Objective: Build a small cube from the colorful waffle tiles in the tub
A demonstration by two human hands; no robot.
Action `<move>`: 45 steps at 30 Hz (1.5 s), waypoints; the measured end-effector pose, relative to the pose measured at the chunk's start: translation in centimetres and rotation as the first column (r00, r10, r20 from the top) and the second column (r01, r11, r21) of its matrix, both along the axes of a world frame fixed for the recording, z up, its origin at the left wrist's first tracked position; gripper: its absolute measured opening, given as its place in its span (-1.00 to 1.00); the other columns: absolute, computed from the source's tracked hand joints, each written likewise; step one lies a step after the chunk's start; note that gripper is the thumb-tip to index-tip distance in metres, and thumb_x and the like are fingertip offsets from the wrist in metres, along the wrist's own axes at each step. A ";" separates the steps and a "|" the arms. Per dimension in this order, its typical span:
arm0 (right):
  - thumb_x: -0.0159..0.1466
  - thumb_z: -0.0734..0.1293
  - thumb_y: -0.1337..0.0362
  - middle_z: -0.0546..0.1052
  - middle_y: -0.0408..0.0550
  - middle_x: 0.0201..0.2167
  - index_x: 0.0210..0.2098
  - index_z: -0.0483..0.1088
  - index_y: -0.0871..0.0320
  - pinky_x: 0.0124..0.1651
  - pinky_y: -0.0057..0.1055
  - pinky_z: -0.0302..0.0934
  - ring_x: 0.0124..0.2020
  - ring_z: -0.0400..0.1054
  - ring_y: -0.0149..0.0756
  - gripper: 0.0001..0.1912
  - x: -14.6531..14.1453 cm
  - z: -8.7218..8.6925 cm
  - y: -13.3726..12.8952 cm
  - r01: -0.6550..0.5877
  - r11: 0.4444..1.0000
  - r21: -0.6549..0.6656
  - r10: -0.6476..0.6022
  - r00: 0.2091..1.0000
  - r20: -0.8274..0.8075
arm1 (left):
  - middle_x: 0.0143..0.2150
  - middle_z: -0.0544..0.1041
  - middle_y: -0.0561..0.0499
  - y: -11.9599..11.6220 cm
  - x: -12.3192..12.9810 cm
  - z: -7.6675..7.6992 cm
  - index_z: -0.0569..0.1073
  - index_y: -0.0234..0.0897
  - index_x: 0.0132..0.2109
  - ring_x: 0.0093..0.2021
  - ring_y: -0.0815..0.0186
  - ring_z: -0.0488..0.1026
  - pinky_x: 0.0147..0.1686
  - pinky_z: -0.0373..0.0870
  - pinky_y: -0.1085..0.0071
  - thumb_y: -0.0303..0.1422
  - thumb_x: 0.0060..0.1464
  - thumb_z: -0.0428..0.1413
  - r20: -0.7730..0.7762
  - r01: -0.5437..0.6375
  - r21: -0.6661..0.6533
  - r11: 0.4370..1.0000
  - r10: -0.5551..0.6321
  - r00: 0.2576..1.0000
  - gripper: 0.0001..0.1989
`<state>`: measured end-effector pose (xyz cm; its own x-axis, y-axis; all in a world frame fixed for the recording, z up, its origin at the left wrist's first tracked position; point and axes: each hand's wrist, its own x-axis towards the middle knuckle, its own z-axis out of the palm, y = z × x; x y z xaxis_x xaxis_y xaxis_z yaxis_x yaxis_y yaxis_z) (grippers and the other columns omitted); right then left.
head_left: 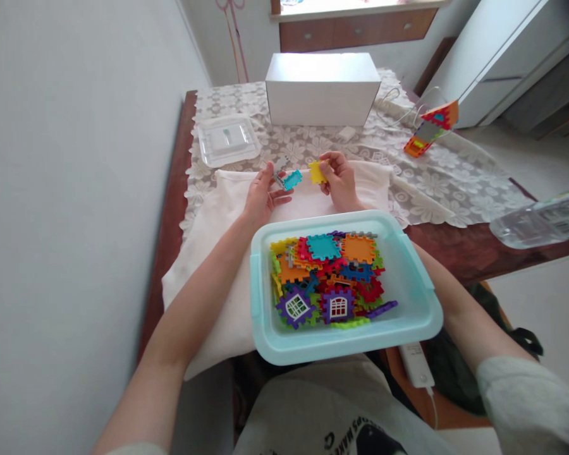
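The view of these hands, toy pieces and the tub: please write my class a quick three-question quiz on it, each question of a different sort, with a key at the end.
1. What colour is the piece in the right hand? (a) purple (b) red (c) yellow
2. True or false: the tub holds purple pieces with white windows.
3. Fill in one word: seen from the wearer's side, the small built model is to the ____ of the white box.

Key: 1 c; 2 true; 3 right

Head-worn view looks forward and down past both hands [301, 186].
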<state>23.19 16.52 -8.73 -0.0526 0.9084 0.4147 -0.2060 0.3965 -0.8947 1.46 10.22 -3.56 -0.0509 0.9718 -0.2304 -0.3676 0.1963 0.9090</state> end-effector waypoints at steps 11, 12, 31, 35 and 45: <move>0.36 0.57 -0.32 0.64 -0.08 -0.07 0.11 0.51 -0.07 -0.11 -0.23 0.49 -0.16 0.50 -0.19 -0.42 -0.6 0.1 -2.0 -0.058 0.964 0.259 -0.007 0.970 0.242 | -0.15 0.69 0.01 -0.1 1.5 -0.7 0.48 -0.20 -0.07 -0.49 0.35 0.65 -0.45 0.63 0.45 0.08 0.55 0.24 -0.226 -0.058 0.032 0.998 0.063 0.972 -0.57; 0.37 0.57 -0.28 0.66 -0.08 -0.06 0.10 0.52 -0.06 -0.11 -0.24 0.48 -0.17 0.50 -0.19 -0.45 -0.8 0.0 -2.1 -0.080 0.962 0.263 0.006 0.963 0.270 | -0.18 0.66 0.04 -0.1 1.6 -0.7 0.48 -0.20 -0.06 -0.50 0.36 0.64 -0.45 0.63 0.45 0.02 0.58 0.22 -0.250 -0.057 0.029 0.998 0.062 0.966 -0.62; 0.31 0.59 -0.34 0.60 -0.19 -0.25 0.08 0.44 -0.08 -0.06 -0.25 0.45 -0.21 0.49 -0.22 -0.37 -0.7 0.0 -2.0 -0.123 0.989 0.081 0.095 0.954 0.284 | -0.02 0.66 -0.08 -0.5 0.7 -0.3 0.58 -0.19 0.40 -0.29 0.28 0.63 -0.29 0.70 0.39 -0.08 0.61 0.14 -0.292 0.185 0.054 0.981 -0.161 0.943 -0.56; 0.30 0.61 -0.35 0.59 -0.22 -0.28 0.07 0.43 -0.09 -0.10 -0.29 0.47 -0.23 0.49 -0.24 -0.36 -0.6 -0.2 -1.9 -0.150 0.987 0.057 0.130 0.957 0.260 | -0.07 0.66 -0.05 -0.5 0.6 -0.2 0.60 -0.20 0.35 -0.32 0.30 0.61 -0.30 0.69 0.41 -0.05 0.56 0.22 -0.261 0.181 0.042 0.983 -0.164 0.951 -0.56; 0.25 0.65 -0.31 0.64 -0.22 -0.25 0.02 0.42 -0.08 -0.01 -0.25 0.49 -0.19 0.55 -0.24 -0.36 -0.6 0.0 -2.0 -0.173 0.984 0.028 0.161 0.956 0.244 | -0.08 0.71 -0.02 -0.4 0.6 0.2 0.64 -0.21 0.25 -0.42 0.37 0.60 -0.29 0.68 0.40 -0.26 0.43 0.32 -0.189 0.153 0.016 0.988 -0.147 0.971 -0.68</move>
